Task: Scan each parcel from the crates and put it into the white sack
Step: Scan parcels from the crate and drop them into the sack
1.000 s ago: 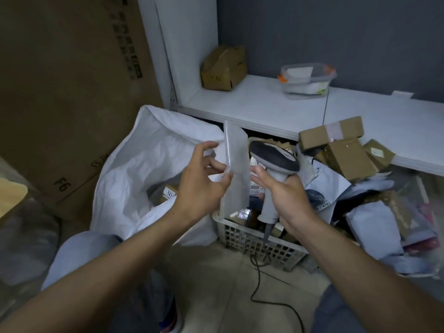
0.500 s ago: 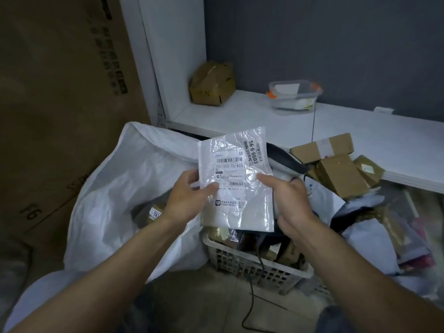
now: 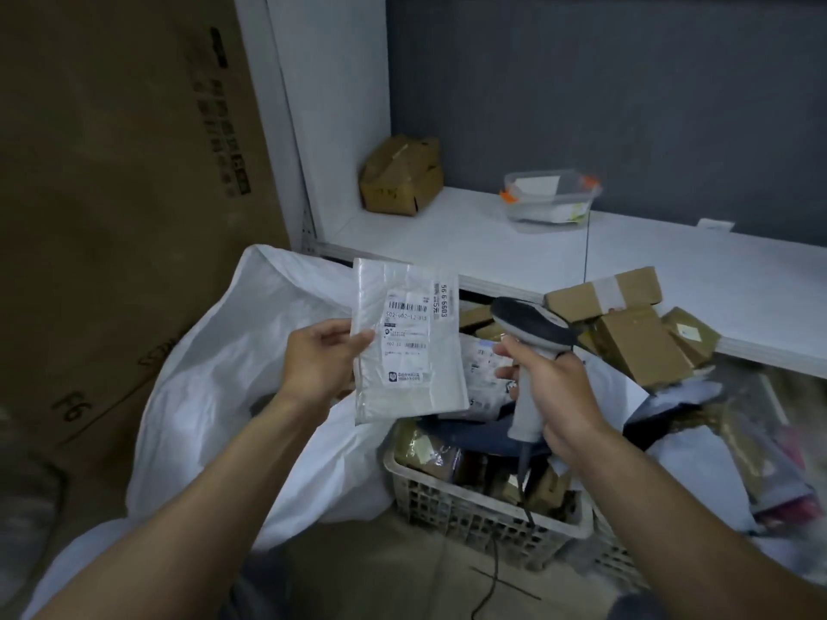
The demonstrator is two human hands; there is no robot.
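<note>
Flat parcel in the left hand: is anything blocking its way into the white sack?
Nothing visible does. The left hand holds the flat parcel right in front of the white sack, with no object between them. The scanner, in the right hand, is off to the parcel's right, over the crate.

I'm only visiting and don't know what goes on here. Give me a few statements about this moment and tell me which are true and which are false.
1. The left hand holds a flat white plastic parcel with its printed label facing the camera. True.
2. The right hand is empty. False: it grips a grey handheld barcode scanner by the handle.
3. The parcel already lies inside the big white sack. False: it is held up in the air, outside the sack.
4. The white lattice plastic crate below the hands holds more parcels. True.
5. The white shelf behind is bare. False: a brown cardboard box and a clear plastic tub stand on it.
</note>
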